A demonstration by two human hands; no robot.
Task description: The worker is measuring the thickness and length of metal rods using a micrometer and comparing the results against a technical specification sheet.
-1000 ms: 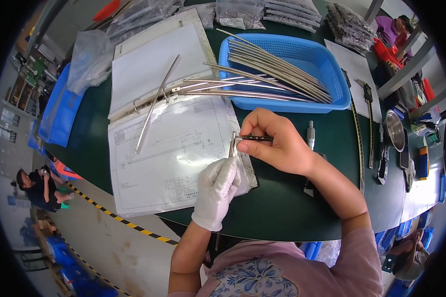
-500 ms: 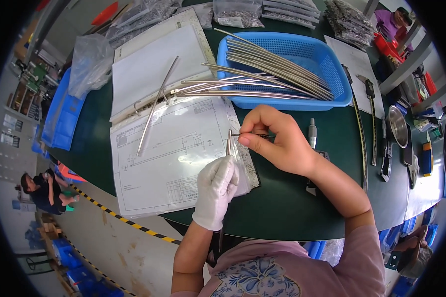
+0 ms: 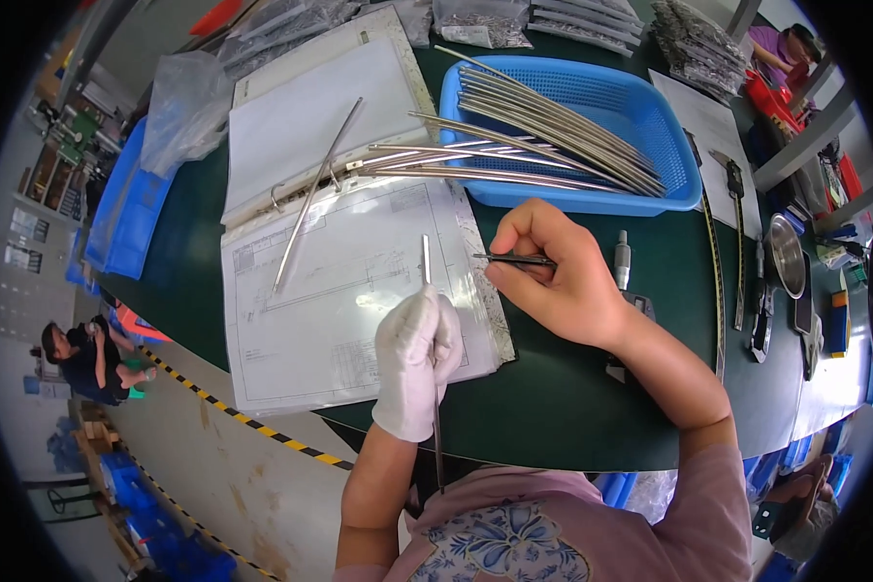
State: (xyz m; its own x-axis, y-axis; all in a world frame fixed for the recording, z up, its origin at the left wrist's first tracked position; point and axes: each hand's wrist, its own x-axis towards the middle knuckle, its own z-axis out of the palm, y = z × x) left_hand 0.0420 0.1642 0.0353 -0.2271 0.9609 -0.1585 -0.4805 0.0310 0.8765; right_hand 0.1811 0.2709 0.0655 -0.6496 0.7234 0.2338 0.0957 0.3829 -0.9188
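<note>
My left hand, in a white glove, is closed round a thin metal rod. The rod's upper end sticks out above the fist, and its lower part runs down toward my lap. My bare right hand pinches a slim dark tool, whose exact kind I cannot make out. Its tip points left and is apart from the rod. Under both lies an open ring binder with a technical drawing in a clear sleeve. A loose metal rod rests across the binder.
A blue plastic basket behind my right hand holds several metal rods, some reaching over the binder. A micrometer and calipers lie to the right, near a metal bowl. Bagged parts line the back.
The dark tool's tip was at the rod's upper end and is now away from it. My left hand and the rod have shifted left; more of the tool shows in my right hand.
</note>
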